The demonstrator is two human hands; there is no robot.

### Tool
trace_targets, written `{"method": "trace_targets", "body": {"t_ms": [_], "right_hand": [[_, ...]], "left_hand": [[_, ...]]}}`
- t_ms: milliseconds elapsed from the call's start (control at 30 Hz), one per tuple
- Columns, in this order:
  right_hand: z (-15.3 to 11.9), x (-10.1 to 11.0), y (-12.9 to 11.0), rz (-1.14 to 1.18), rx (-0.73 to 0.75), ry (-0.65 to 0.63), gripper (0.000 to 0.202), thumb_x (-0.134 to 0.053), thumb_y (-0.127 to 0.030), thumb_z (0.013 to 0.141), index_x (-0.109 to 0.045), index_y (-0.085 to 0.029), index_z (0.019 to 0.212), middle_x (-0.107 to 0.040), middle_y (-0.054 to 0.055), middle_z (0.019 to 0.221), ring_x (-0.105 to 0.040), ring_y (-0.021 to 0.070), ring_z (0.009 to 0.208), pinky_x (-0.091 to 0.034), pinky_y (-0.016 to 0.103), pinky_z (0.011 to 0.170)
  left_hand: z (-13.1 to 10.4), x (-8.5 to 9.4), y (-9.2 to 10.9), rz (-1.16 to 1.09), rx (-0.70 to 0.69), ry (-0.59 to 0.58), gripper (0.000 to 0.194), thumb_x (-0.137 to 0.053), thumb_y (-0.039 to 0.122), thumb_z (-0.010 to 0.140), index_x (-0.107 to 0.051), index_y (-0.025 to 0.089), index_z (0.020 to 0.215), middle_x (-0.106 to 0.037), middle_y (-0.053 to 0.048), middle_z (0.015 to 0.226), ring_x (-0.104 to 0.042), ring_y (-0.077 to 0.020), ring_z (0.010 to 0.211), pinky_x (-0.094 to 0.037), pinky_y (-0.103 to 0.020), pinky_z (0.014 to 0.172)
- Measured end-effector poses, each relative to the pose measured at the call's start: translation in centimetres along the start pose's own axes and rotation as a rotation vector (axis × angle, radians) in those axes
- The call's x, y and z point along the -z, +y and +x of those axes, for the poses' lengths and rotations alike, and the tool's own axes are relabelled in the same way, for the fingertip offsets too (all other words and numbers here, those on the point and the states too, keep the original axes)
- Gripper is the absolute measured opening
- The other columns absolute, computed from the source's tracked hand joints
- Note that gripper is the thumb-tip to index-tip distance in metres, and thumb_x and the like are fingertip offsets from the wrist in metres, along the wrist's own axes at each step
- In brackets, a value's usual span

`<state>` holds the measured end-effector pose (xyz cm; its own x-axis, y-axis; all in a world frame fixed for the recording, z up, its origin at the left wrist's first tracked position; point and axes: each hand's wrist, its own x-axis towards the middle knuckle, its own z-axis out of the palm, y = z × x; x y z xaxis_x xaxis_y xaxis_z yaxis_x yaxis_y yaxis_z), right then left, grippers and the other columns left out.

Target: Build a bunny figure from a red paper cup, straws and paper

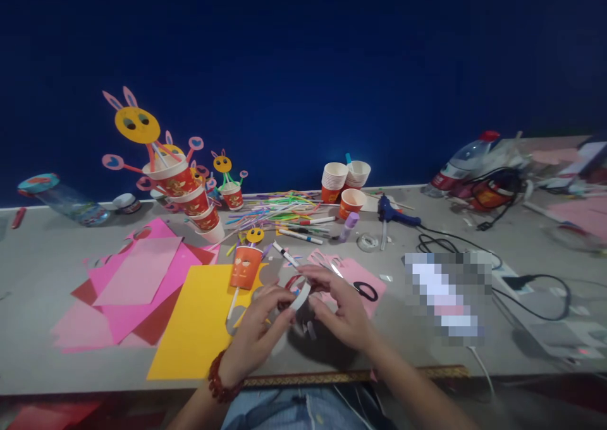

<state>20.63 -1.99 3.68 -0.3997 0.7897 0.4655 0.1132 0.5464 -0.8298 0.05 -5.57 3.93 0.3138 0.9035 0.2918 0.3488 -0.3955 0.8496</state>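
Observation:
Above the grey table, my left hand (260, 324) pinches the lower left end of a short, pale curved strip (300, 298). My right hand (342, 308) has its fingers closed at the strip's upper end. Whether the strip is tape or paper is unclear. Just behind the hands lie pink paper with cut-outs (348, 267) and scissors with black handles (366, 291). To the left, an orange paper cup (245, 267) with a small yellow face and a white stick lies on a yellow sheet (184, 329).
Pink sheets (137, 272) and stacked red cups with a rabbit figure (175, 183) stand left. Straws (279, 208), a glue stick (349, 224) and paper cups (334, 180) sit at the back. A blue glue gun (396, 214), its cable and a bottle (467, 164) are right.

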Motion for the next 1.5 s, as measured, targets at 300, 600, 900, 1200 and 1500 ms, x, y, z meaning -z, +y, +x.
{"method": "trace_targets", "body": {"t_ms": [300,600,900,1200,1500], "right_hand": [[-0.8,-1.4,0.4,-0.031,-0.099,0.223,0.019,-0.065,-0.020,0.090,-0.062,-0.026,0.108,-0.059,0.009,0.116,-0.059,0.0234,0.108,-0.057,0.037,0.084],[-1.0,-2.5,-0.5,-0.068,-0.147,0.309,0.009,-0.061,-0.021,0.091,-0.064,-0.024,0.099,-0.062,0.008,0.108,-0.058,0.0232,0.109,-0.049,0.039,0.094],[-1.0,-1.9,-0.6,0.060,-0.186,0.311,0.005,-0.064,-0.022,0.090,-0.061,-0.023,0.094,-0.061,0.005,0.096,-0.060,0.0208,0.091,-0.049,0.034,0.079],[-0.9,-1.0,-1.2,0.031,-0.169,0.214,0.008,-0.059,-0.024,0.094,-0.060,-0.022,0.086,-0.061,0.004,0.089,-0.059,0.0200,0.088,-0.048,0.033,0.079],[-1.1,-1.5,-1.0,0.141,-0.333,0.205,0.017,-0.067,-0.022,0.087,-0.057,-0.023,0.100,-0.063,0.001,0.089,-0.064,0.0162,0.079,-0.053,0.028,0.075]], "left_hand": [[0.4,-1.3,-0.1,0.306,-0.158,0.128,0.024,-0.049,0.012,0.094,-0.053,0.023,0.116,-0.069,-0.005,0.109,-0.063,-0.0200,0.107,-0.038,-0.042,0.109],[0.8,-2.7,0.4,0.434,-0.198,0.251,0.022,-0.050,0.010,0.095,-0.055,0.021,0.112,-0.071,-0.005,0.101,-0.066,-0.0195,0.098,-0.037,-0.047,0.107],[0.6,-2.6,0.3,0.405,-0.179,0.257,0.021,-0.054,0.010,0.092,-0.056,0.023,0.109,-0.072,-0.003,0.097,-0.067,-0.0191,0.092,-0.040,-0.046,0.107],[0.7,-2.8,0.1,0.393,-0.150,0.244,0.017,-0.055,0.015,0.092,-0.059,0.023,0.107,-0.074,-0.004,0.097,-0.068,-0.0205,0.093,-0.042,-0.046,0.105],[1.1,-2.7,0.6,0.391,-0.124,0.203,0.018,-0.050,0.014,0.093,-0.060,0.022,0.106,-0.074,-0.005,0.098,-0.067,-0.0219,0.095,-0.040,-0.045,0.103]]}}
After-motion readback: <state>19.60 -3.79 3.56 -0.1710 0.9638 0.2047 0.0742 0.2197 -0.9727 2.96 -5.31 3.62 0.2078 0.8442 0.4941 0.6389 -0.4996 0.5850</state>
